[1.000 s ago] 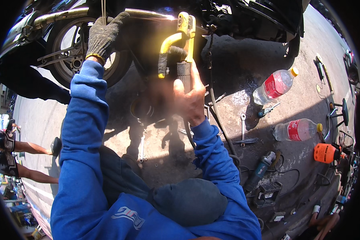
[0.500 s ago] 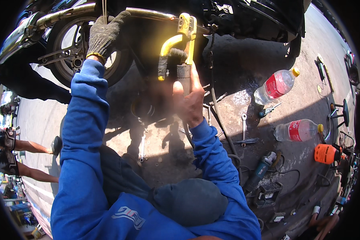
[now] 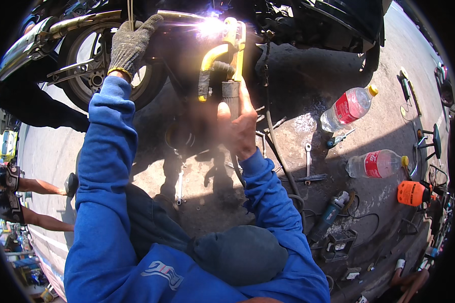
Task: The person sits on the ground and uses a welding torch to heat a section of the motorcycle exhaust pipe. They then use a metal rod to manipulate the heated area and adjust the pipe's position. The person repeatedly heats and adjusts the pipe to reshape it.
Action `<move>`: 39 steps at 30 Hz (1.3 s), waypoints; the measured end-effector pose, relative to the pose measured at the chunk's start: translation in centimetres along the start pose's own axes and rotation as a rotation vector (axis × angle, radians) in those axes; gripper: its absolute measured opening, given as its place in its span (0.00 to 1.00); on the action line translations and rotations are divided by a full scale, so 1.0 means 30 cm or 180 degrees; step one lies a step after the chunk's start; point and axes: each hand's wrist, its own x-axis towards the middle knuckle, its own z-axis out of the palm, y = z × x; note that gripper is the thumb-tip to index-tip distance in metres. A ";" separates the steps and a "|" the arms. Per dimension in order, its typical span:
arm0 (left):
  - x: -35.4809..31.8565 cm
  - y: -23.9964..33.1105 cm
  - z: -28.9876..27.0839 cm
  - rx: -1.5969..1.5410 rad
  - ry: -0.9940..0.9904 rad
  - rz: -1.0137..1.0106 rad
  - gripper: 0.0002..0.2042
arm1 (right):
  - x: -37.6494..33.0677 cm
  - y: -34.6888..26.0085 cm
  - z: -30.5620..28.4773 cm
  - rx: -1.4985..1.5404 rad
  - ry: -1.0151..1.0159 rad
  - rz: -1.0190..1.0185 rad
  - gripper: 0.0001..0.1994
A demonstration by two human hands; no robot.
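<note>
My right hand [image 3: 240, 126], bare, grips the grey handle of a yellow welding electrode holder [image 3: 226, 55] held upright. A bright white arc [image 3: 210, 25] glows at its tip against the chrome exhaust pipe [image 3: 81, 21] of a motorcycle. My left hand [image 3: 131, 43], in a grey knit glove, reaches up and presses on that pipe beside the rear wheel [image 3: 93, 65]. Both sleeves are blue. A black cable [image 3: 275, 146] runs down from the holder across the ground.
Two plastic bottles with red labels [image 3: 350, 107] [image 3: 376, 164] lie on the stained concrete at right. Wrenches [image 3: 308, 159] lie near them, with an angle grinder [image 3: 331, 212] and an orange tool [image 3: 412, 193]. A person's legs [image 3: 33, 202] stand at left.
A bright welding arc now burns at the holder's tip on the pipe; earlier there was only a yellow glow. Both hands stay in nearly the same place.
</note>
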 end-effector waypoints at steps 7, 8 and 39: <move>0.002 0.011 -0.014 0.0323 -0.0077 -0.0049 0.29 | -0.021 0.001 0.002 0.0004 0.0056 -0.0195 0.37; 0.002 0.013 -0.016 0.0428 -0.0003 0.0023 0.29 | -0.023 0.002 0.003 0.0056 0.0036 -0.0117 0.36; 0.008 0.052 -0.050 0.0581 -0.0131 0.0353 0.29 | -0.054 -0.066 -0.224 -0.0846 -0.0405 -0.0457 0.39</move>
